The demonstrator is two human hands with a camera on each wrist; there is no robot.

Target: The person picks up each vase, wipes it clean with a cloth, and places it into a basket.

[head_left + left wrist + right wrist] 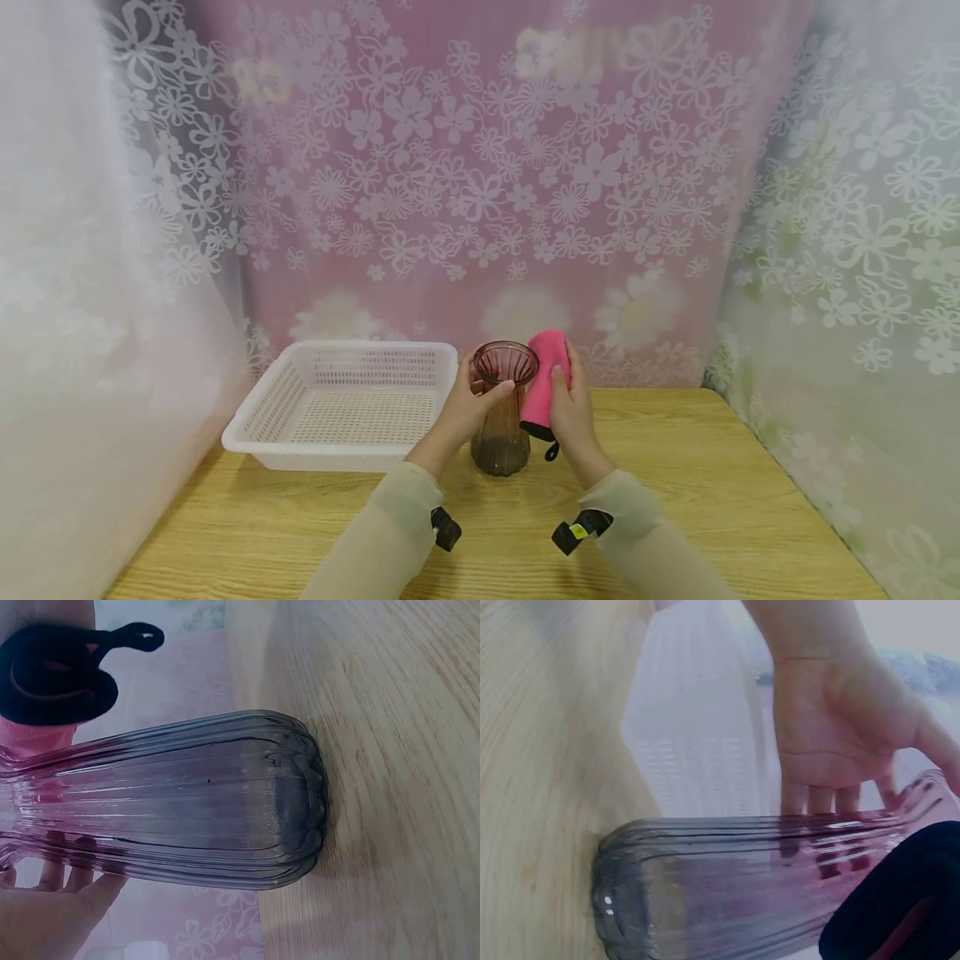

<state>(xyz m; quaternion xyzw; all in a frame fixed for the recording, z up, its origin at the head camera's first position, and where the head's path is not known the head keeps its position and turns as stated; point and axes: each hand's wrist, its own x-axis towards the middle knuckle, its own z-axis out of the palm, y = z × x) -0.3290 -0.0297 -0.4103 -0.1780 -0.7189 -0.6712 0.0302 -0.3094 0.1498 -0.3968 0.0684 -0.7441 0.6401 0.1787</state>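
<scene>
A ribbed glass vase (501, 433), pink at its flared rim and smoky grey at the base, stands upright on the table. My left hand (472, 404) grips it below the rim, thumb in front and fingers behind; those fingers show through the glass in the right wrist view (840, 727). In my right hand (573, 408) is a rolled pink cloth (546, 379) with black trim and a small black loop at its lower end. The cloth is held close beside the vase's right side. Its dark end (56, 675) appears near the vase in the left wrist view.
A white perforated plastic basket (337, 450) sits on the wooden table (675, 483), left of the vase and close to the left hand. Flower-patterned curtains (480, 208) hang behind the table and along both sides.
</scene>
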